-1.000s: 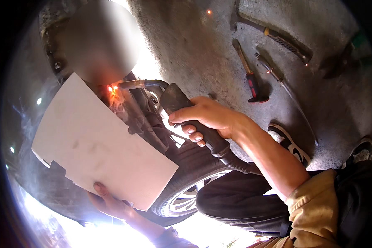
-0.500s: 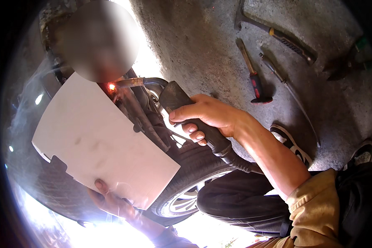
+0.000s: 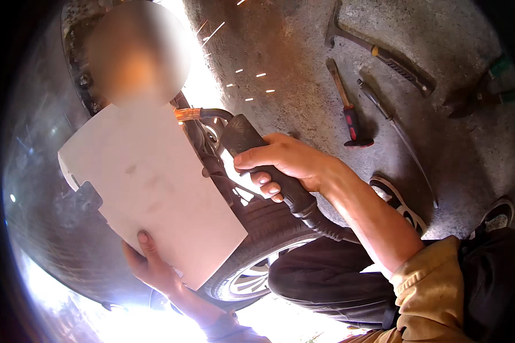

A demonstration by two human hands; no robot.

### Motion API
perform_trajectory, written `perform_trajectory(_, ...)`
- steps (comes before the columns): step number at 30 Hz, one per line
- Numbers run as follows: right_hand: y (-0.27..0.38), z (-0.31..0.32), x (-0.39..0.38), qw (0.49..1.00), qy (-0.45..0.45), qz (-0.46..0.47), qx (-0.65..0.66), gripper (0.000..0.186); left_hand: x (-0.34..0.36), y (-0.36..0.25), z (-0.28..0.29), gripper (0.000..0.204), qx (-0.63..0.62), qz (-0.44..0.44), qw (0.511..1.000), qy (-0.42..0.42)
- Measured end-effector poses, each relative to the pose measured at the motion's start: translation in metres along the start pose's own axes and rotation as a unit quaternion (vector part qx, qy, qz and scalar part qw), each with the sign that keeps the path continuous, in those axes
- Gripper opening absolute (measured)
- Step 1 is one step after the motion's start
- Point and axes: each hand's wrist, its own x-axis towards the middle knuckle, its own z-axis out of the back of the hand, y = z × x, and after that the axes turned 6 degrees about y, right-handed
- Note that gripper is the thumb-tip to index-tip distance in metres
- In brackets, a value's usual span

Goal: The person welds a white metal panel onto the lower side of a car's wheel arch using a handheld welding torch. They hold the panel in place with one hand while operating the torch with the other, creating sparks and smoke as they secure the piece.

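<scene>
Rough grey concrete floor [image 3: 303, 63], tools scattered. Right hand [image 3: 289, 163] wrapped around black welding torch [image 3: 269, 166]; left hand [image 3: 151, 266] pinching white flat board [image 3: 149, 188] just beside it, over black tyre [image 3: 274, 231].

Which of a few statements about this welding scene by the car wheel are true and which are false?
1. The right hand grips a black welding torch. True.
2. The left hand holds a red bucket. False: it holds a flat white board.
3. Sparks fly over the grey concrete floor. True.
4. The red-and-black-handled hammer lies on the black rubber tyre. False: it lies on the floor.
</scene>
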Motion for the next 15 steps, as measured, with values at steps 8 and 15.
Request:
perform_trajectory(8, 0.003, -0.001, -0.001, 1.0, 0.0, -0.005, 0.002, 0.024, 0.0, 0.005, 0.013, 0.07, -0.077, 0.007, 0.994, -0.081)
perform_trajectory(15, 0.003, -0.002, -0.001, 1.0, 0.004, -0.018, 0.003, 0.024, 0.0, 0.008, 0.02, 0.068, -0.079, -0.021, 0.993, -0.085)
